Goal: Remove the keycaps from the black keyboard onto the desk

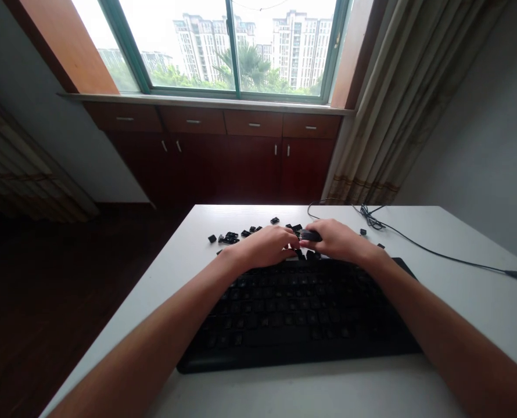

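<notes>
- The keyboard (276,305) lies flat on the white desk (467,348), at the lower centre of the frame.
- Its long axis runs left to right, with the near edge rising slightly toward the right; the space bar side faces the bottom of the frame, the far edge the window (280,52).
- The right hand (339,239), just right of centre, has its fingers closed on a small dark tool (311,235). The tool's long axis runs roughly left to right, its paler end pointing left at the other hand.
- The left hand (267,244) is beside that end, its fingers bent and thumb and forefinger close together; whether they pinch anything, I cannot tell.
- Both hands are above the far edge of the keyboard, and the forearms come in from the lower corners, covering parts of its left and right ends.
- Loose black keycaps (231,237) are scattered on the desk beyond the keyboard, mostly left of centre and around the hands; one (363,231) lies right of the right wrist.
- A black cable (437,252) crosses the right of the desk, bundled near the far edge.
- Past the desk are red-brown cupboards (228,165), with a curtain (384,104) at upper right.
</notes>
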### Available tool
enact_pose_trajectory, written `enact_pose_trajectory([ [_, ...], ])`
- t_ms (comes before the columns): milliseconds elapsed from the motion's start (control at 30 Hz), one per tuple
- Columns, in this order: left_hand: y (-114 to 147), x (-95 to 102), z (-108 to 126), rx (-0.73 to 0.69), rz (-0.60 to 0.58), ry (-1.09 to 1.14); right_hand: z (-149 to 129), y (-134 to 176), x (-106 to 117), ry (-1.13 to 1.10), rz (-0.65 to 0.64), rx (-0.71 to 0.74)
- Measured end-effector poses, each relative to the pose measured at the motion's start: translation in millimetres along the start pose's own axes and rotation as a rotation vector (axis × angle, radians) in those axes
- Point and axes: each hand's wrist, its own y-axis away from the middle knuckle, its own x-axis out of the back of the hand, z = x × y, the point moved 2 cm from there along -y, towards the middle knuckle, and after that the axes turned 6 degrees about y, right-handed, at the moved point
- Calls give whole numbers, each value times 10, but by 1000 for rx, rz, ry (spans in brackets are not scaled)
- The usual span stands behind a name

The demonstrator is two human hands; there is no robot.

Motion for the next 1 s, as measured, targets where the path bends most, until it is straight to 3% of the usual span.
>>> enact_pose_trajectory([
  [100, 2, 23, -9, 46, -2, 29, -5, -1, -21, -39, -34, 22],
  [233, 31, 66, -113, 156, 90, 141, 1, -9, -51, -86, -65, 45],
  [467, 132, 191, -350, 414, 242, 1164, -53, -22, -124, -105, -35, 10],
  [567, 158, 231, -377, 422, 268, 1418, -82, -22, -147, -103, -9, -20],
  [800, 177, 266, -280, 366, 134, 1492, -119, -6, -131, -146, 16, -35],
  [1000, 199, 303, -254, 372, 96, 1438, -55, 10, -24, -239, 37, -2],
])
